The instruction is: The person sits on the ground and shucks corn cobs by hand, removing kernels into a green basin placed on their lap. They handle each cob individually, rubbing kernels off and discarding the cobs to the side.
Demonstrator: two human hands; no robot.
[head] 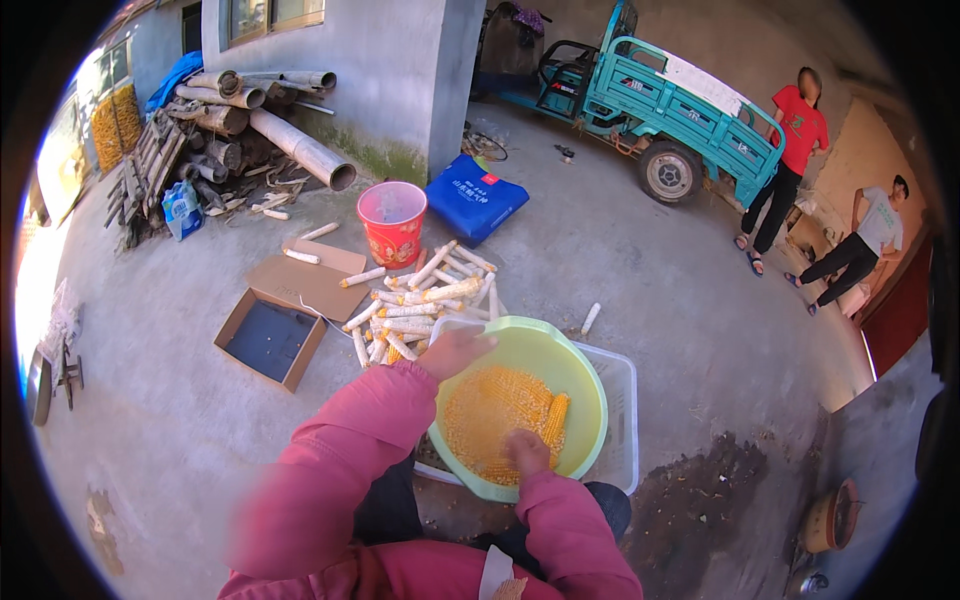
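Observation:
A pale green plastic basin (pixel 589 390) rests on a white plastic crate (pixel 624 420) in front of my knees. Yellow corn kernels (pixel 487 405) cover the basin's bottom, and a corn cob still bearing kernels (pixel 556 420) lies against its right side. My left hand (pixel 457 351) is over the basin's far left rim, fingers pointing inward; whether it grips the rim is unclear. Low inside the basin, my right hand (pixel 529 452) has curled fingers close to the kernels and the cob. Blur hides whether anything is in it.
Stripped corn cobs (pixel 420 307) are heaped beyond the basin, beside an open cardboard box (pixel 262 341). Behind them stand a red bucket (pixel 391 225) and a blue bag (pixel 476 199). Farther off are stacked logs (pixel 225 120), a teal cargo tricycle (pixel 675 105) and two people (pixel 799 142).

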